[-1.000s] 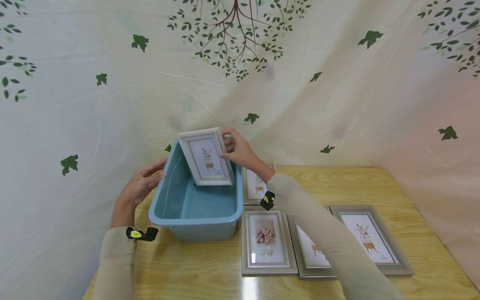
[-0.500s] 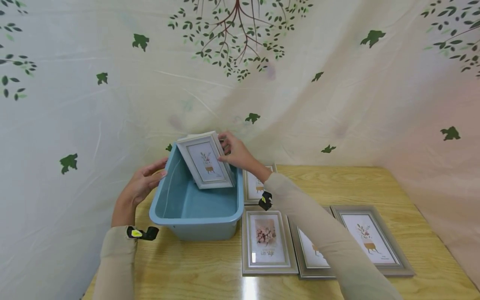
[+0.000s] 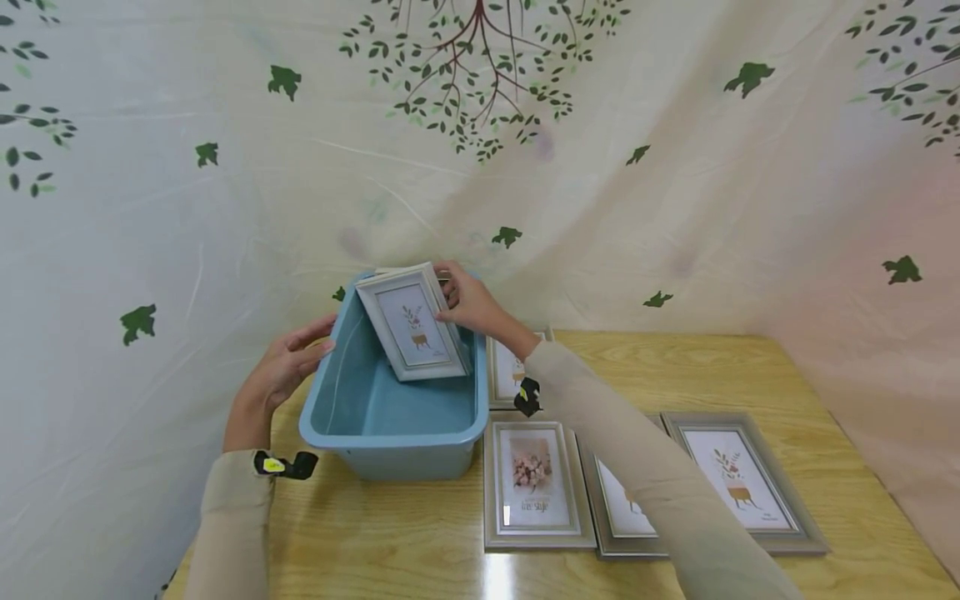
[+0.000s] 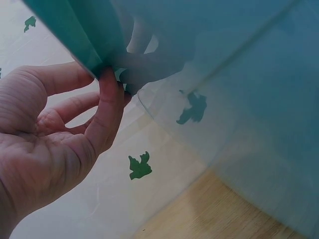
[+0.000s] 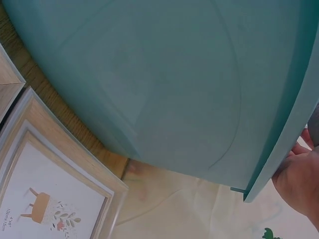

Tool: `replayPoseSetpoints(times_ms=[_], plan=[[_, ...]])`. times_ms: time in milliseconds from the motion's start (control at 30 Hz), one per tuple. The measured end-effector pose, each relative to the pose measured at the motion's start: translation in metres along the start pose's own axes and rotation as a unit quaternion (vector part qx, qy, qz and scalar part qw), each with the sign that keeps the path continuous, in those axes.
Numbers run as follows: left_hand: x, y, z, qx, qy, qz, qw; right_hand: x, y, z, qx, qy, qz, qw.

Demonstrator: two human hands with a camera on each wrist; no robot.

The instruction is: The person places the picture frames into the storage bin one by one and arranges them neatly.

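Observation:
A blue plastic basin [image 3: 397, 440] stands on the table. My left hand [image 3: 281, 367] pinches its left rim; in the left wrist view the thumb and fingers of that hand [image 4: 65, 119] meet at the rim's edge. Inside the basin's far part, a white picture frame [image 3: 412, 327] leans back, its print facing me. My right hand [image 3: 477, 307] grips this frame by its upper right edge. Another pale edge shows behind its top. In the right wrist view the basin's outer wall [image 5: 174, 89] hides most of the right hand [image 5: 299, 184] and the white frame.
Right of the basin, several silver-beige picture frames lie flat on the wooden table [image 3: 375, 542]: one with a flower print [image 3: 531, 475], a rightmost frame [image 3: 738, 479], and others partly under the right arm. A leaf-patterned cloth [image 3: 600, 208] hangs close behind the basin.
The white picture frame has sunk slightly lower into the basin and tilted a little, the right hand moving down and left with it. My left hand keeps its place on the rim.

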State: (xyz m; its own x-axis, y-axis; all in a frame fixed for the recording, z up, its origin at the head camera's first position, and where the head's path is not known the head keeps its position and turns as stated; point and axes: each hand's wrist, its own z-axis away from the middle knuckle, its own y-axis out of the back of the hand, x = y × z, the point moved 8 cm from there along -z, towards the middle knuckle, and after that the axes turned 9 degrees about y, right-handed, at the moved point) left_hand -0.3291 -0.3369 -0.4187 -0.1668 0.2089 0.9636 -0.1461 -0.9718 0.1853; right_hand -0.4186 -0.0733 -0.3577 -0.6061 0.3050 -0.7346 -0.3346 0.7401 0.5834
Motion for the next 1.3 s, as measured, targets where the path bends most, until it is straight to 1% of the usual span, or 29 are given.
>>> replayPoseSetpoints(times_ms=[133,333,500,800,1000,1133,1300], plan=[[-0.001,0.0,0.0,0.004,0.0,-0.009,1.0,-0.002,0.004,-0.001,0.003,-0.002,-0.006,1.0],[-0.003,0.0,-0.001,0.012,0.007,-0.024,0.9996,-0.007,0.011,-0.006,0.027,0.018,-0.014,0.999],[-0.003,0.0,-0.001,0.01,0.008,-0.018,0.9998,-0.005,0.015,-0.007,0.037,0.026,-0.029,0.999],[-0.004,0.001,0.0,0.011,0.008,-0.012,0.9998,0.004,0.016,-0.001,0.05,0.013,-0.034,0.998],[-0.002,0.0,0.0,0.01,0.008,-0.01,0.9999,0.008,0.016,0.001,0.06,0.017,-0.037,0.997],[-0.002,0.0,0.0,0.007,0.009,-0.005,0.9999,0.01,0.016,0.002,0.07,0.014,-0.035,0.997],[-0.001,0.0,0.001,0.004,0.008,-0.003,1.0,0.012,0.013,0.002,0.078,0.027,-0.021,0.996]])
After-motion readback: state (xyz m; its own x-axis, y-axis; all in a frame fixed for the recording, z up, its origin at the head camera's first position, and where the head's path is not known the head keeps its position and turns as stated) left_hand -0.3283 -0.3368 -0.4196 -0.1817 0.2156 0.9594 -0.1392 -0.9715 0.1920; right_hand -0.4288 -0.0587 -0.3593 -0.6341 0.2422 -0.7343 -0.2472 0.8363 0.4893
